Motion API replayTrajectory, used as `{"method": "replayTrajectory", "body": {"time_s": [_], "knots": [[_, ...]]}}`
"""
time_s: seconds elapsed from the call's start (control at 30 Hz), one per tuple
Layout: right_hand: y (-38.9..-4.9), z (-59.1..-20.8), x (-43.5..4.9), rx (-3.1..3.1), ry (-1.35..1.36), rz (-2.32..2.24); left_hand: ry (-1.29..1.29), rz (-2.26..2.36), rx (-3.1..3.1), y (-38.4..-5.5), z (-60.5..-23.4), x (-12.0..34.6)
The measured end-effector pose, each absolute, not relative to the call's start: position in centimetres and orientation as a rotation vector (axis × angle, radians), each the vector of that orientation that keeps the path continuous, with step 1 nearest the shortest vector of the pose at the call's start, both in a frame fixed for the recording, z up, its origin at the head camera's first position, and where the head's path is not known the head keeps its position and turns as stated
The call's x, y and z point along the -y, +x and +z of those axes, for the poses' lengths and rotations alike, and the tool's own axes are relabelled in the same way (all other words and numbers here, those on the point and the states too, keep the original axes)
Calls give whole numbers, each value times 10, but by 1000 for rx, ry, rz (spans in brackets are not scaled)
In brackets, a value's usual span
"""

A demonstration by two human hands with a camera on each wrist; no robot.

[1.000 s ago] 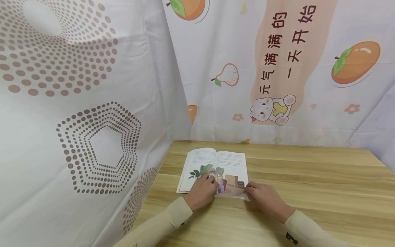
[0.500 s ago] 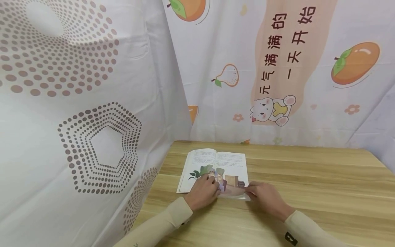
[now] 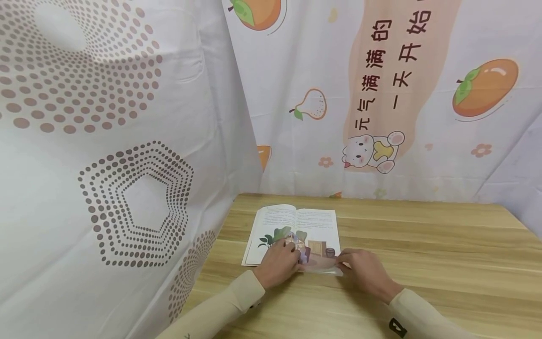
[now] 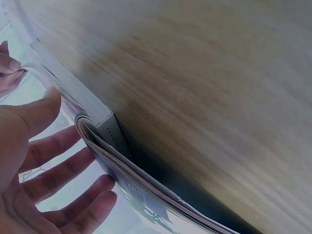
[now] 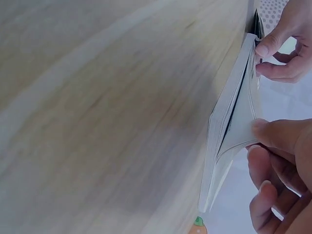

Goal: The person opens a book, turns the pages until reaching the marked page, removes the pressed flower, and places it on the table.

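An open book (image 3: 315,217) lies on the table, with printed text above and a coloured room scene across the lower part of both pages. My left hand (image 3: 277,262) rests over the bottom of the book near the fold, hiding part of the picture; in the left wrist view its thumb touches the lower page edges and its fingers spread over the left page. With thumb and fingers, my right hand (image 3: 365,272) pinches the lower right corner of the right page. In the right wrist view that leaf (image 5: 238,130) bows up from the pages beneath, leaving a narrow gap.
The wood-grain table (image 3: 423,245) stretches to the right of the book. A white dotted curtain (image 3: 144,202) hangs close along the left side, and a fruit-printed curtain (image 3: 305,141) hangs behind the table's far edge.
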State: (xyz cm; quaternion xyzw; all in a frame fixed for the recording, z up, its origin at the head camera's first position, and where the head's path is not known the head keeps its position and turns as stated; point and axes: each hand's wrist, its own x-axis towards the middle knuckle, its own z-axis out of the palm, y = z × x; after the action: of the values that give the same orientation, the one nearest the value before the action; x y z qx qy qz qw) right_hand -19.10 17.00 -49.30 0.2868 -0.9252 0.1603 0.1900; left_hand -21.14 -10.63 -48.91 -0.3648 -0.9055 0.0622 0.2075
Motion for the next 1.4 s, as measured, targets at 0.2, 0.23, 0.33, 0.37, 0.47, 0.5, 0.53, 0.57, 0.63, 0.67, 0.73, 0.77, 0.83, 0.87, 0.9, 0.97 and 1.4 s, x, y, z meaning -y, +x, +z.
{"method": "replayTrajectory", "body": {"time_s": [0.2, 0.23, 0.33, 0.37, 0.47, 0.5, 0.53, 0.57, 0.63, 0.67, 0.73, 0.77, 0.83, 0.87, 0.9, 0.97, 1.4], "knots": [[-190, -492, -170, 2633, 757, 556, -1008, 177, 2519, -212, -491, 106], [-189, -491, -170, 2646, 746, 574, -1006, 177, 2525, -212, -491, 106], [-189, -489, -169, 2680, 704, 615, -999, 185, 2553, -213, -489, 106], [-189, -488, -169, 2692, 686, 630, -997, 193, 2565, -213, -489, 106], [-188, -486, -169, 2702, 647, 653, -995, 228, 2588, -212, -486, 105], [-188, -486, -169, 2700, 635, 660, -996, 240, 2590, -212, -485, 105], [-188, -486, -169, 2697, 619, 674, -997, 247, 2590, -212, -485, 105], [-188, -485, -169, 2691, 603, 681, -996, 247, 2588, -211, -485, 105], [-188, -486, -169, 2671, 571, 692, -995, 247, 2571, -210, -484, 106], [-188, -486, -170, 2659, 559, 693, -995, 246, 2556, -209, -484, 106], [-188, -486, -170, 2635, 543, 692, -1002, 245, 2513, -208, -485, 107], [-188, -486, -170, 2626, 540, 685, -1007, 239, 2489, -208, -485, 107], [-188, -486, -171, 2615, 535, 682, -1019, 237, 2450, -207, -486, 107], [-188, -486, -171, 2616, 532, 682, -1024, 237, 2433, -207, -486, 107], [-187, -485, -170, 2620, 527, 686, -1025, 234, 2423, -207, -486, 106], [-187, -485, -170, 2638, 514, 700, -1013, 213, 2424, -207, -486, 105], [-187, -495, -171, 2734, 826, 452, -833, 74, 2265, -215, -490, 108]]}}
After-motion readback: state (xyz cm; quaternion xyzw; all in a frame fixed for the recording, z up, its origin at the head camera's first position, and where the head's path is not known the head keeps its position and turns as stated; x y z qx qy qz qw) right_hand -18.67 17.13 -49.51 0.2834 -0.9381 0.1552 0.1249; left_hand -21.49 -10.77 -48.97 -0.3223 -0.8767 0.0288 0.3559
